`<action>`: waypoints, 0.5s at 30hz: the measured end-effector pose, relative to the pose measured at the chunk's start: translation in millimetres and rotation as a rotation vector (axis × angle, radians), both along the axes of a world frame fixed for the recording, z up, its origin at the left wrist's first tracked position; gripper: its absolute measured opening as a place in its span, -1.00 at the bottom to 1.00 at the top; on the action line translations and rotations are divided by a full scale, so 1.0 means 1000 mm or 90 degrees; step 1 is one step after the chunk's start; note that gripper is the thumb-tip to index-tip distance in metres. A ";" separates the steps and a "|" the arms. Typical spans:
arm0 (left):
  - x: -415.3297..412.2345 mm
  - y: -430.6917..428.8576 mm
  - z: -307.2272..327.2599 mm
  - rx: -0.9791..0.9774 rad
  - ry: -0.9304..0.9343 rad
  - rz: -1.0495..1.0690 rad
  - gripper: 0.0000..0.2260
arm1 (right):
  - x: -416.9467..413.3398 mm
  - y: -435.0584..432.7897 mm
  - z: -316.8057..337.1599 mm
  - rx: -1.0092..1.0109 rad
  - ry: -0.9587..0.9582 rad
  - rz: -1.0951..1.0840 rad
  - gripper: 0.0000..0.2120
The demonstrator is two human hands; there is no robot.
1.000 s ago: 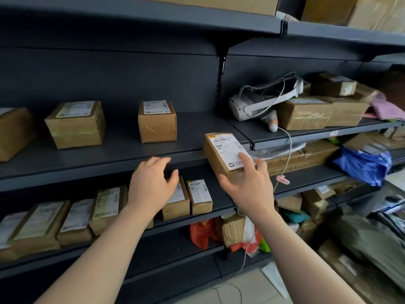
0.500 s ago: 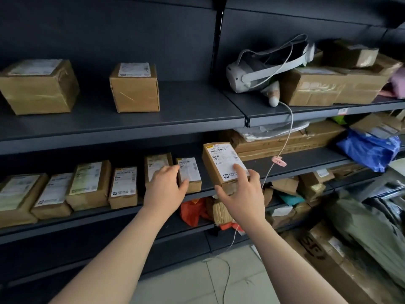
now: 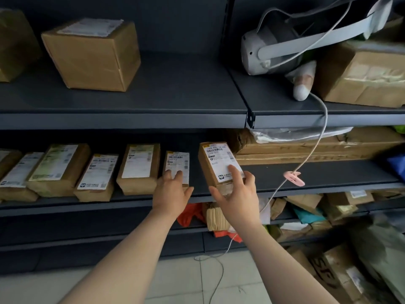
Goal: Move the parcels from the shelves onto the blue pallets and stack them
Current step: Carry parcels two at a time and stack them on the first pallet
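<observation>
1. Two dark shelves [image 3: 122, 119] are crossing the view, one above the other, both bearing brown parcels.
2. A cube-shaped parcel [image 3: 92, 55] is sitting on the upper shelf, well apart from the white headset [image 3: 269, 51] lying on the right.
3. A row of flat parcels [image 3: 96, 172] is lying along the lower shelf.
4. The right hand [image 3: 237, 196] is gripping a labelled parcel [image 3: 217, 165], tilted, at the lower shelf's front edge.
5. The left hand [image 3: 172, 191] is resting on a small parcel [image 3: 177, 165], fingers spread over its label, not closed around it.
</observation>
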State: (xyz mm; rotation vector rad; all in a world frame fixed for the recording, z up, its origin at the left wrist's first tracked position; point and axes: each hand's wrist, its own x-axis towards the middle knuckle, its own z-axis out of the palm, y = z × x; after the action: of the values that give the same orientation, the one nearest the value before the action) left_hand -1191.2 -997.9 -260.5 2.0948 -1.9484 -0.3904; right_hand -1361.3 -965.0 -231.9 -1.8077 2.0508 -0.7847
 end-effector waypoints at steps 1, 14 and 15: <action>-0.003 -0.005 -0.006 0.012 -0.018 0.007 -0.45 | -0.002 -0.004 -0.004 0.000 -0.005 0.007 -0.33; -0.018 -0.033 -0.042 0.002 -0.071 0.102 -0.35 | -0.015 -0.031 -0.034 0.017 -0.031 0.040 -0.33; -0.018 -0.034 -0.042 0.004 -0.061 0.111 -0.35 | -0.015 -0.032 -0.034 0.019 -0.030 0.040 -0.33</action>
State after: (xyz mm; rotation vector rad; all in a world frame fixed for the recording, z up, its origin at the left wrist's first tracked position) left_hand -1208.9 -1031.4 -302.1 2.3035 -1.7967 -0.2657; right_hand -1376.1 -996.9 -265.5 -1.8117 1.9565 -0.7677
